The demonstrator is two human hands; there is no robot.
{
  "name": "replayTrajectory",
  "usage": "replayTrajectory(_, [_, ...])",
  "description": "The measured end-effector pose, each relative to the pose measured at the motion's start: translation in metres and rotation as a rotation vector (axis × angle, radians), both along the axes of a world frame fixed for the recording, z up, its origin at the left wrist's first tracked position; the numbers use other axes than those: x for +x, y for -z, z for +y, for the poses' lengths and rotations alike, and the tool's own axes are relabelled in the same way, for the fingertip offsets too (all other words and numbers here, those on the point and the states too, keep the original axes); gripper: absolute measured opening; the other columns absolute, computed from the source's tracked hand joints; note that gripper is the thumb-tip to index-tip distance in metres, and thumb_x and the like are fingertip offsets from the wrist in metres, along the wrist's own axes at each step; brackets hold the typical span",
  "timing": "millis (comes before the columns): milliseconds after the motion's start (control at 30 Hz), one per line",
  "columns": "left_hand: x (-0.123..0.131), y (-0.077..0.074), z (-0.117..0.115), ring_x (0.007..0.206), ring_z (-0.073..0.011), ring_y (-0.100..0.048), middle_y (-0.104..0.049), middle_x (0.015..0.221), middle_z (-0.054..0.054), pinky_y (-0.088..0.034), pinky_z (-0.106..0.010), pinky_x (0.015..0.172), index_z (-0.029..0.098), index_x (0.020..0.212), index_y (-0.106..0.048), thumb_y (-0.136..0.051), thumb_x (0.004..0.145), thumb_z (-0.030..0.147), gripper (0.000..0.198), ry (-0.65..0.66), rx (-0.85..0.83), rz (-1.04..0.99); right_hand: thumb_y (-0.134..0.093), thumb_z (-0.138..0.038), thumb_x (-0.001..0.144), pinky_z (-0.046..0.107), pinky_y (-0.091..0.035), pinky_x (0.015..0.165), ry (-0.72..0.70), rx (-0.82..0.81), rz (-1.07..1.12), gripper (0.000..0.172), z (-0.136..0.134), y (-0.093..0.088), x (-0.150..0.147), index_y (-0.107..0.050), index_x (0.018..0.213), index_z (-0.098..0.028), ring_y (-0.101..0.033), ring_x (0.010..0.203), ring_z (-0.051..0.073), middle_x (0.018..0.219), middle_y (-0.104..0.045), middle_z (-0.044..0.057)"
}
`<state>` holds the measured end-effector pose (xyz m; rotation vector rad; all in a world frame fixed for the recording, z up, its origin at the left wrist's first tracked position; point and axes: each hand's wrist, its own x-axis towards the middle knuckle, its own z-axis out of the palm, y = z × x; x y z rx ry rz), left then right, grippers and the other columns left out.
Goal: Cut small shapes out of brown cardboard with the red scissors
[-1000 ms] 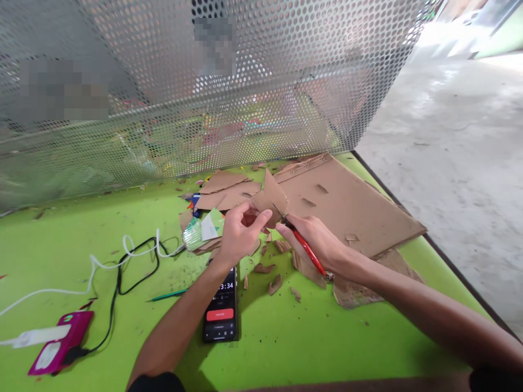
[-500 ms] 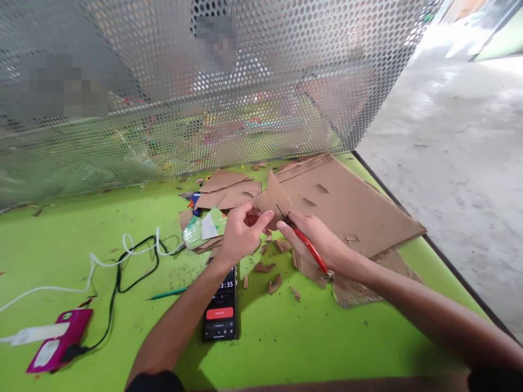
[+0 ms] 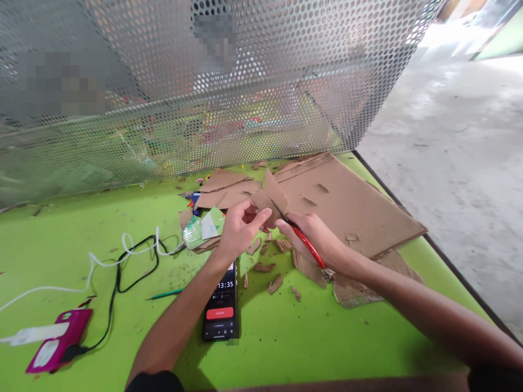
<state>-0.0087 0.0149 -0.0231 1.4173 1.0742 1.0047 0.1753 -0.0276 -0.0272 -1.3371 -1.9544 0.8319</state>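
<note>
My left hand [image 3: 239, 231] pinches a small brown cardboard piece [image 3: 273, 195] and holds it up above the green table [image 3: 102, 228]. My right hand [image 3: 312, 237] is closed round red-handled scissors [image 3: 307, 246], whose blades meet the lower edge of that piece. Several small cardboard offcuts [image 3: 274, 283] lie on the table just below both hands. A large flat cardboard sheet [image 3: 347, 207] lies to the right behind the hands.
A black phone [image 3: 223, 305] showing a timer lies under my left forearm. White and black cables [image 3: 122, 258] run left to a pink device [image 3: 57, 345]. A green pencil [image 3: 167, 294], coloured paper scraps [image 3: 202, 228] and a perforated metal screen [image 3: 204, 81] at the back.
Both hands shifted very slightly; the cardboard piece turned a little in my left hand as the scissors stayed at its edge. The phone's timer advanced by one second.
</note>
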Motion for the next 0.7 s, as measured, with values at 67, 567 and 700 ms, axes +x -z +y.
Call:
replayTrajectory(67, [0.0,0.001,-0.001,0.057,-0.0153,-0.067,-0.072,0.069,-0.002,-0.06,-0.026,0.052,0.018,0.079,-0.066,-0.079,0.08,0.043,0.028,0.017,0.006,-0.001,-0.041,-0.045,0.109,0.025,-0.033,0.051,0.0,-0.043,-0.001,0.043,-0.001,-0.004,0.001,-0.046,0.073,-0.022,-0.045,0.048,0.012,0.06,-0.056,0.001])
replayTrajectory(567, [0.0,-0.003,-0.002,0.053,-0.0148,-0.067,-0.069,0.063,0.0,-0.058,-0.024,0.049,0.018,0.075,-0.064,-0.079,0.08,0.043,0.03,0.029,-0.026,-0.018,-0.045,-0.048,0.105,0.026,-0.028,0.05,0.064,0.099,0.046,0.049,0.006,0.021,-0.003,-0.042,0.063,-0.023,-0.034,0.043,0.009,0.049,-0.038,-0.005])
replayTrajectory(700, [0.001,0.0,0.0,0.053,-0.0148,-0.067,-0.069,0.063,0.0,-0.058,-0.025,0.051,0.018,0.075,-0.063,-0.08,0.08,0.045,0.032,0.028,-0.032,-0.039,-0.042,-0.051,0.107,0.026,-0.028,0.05,0.048,0.11,0.041,0.052,0.006,0.019,-0.003,-0.043,0.064,-0.022,-0.034,0.043,0.009,0.05,-0.041,-0.004])
